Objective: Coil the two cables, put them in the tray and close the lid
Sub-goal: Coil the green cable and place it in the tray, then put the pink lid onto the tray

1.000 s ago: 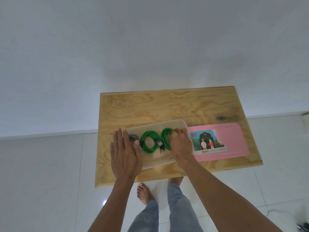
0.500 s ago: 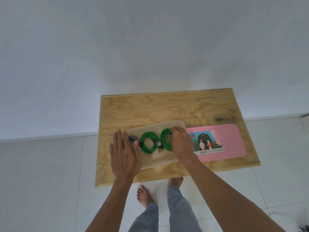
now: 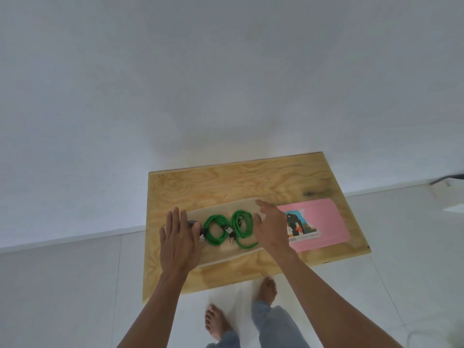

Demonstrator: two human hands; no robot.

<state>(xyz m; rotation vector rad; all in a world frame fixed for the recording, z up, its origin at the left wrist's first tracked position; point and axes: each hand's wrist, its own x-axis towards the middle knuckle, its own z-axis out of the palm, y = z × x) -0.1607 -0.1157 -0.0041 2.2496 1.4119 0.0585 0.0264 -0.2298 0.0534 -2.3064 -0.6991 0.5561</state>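
Observation:
Two green coiled cables lie side by side in a shallow translucent tray (image 3: 221, 257) on the plywood table: the left coil (image 3: 215, 230) and the right coil (image 3: 243, 228), whose tail trails off toward the near right. My left hand (image 3: 178, 241) rests flat, fingers straight, on the tray's left end, covering that end and part of a dark plug. My right hand (image 3: 271, 226) hovers over the tray's right end with fingers spread and relaxed, holding nothing. The pink lid (image 3: 324, 226), with a picture sticker, lies flat on the table just right of the tray.
The plywood table (image 3: 226, 187) stands against a white wall, its far half bare. My bare feet (image 3: 268, 290) and jeans show on the white tiled floor below the table's near edge.
My right hand let go of the right coil and lifted with fingers spread. The right coil's tail now lies looser. My left hand stayed flat on the tray's left end.

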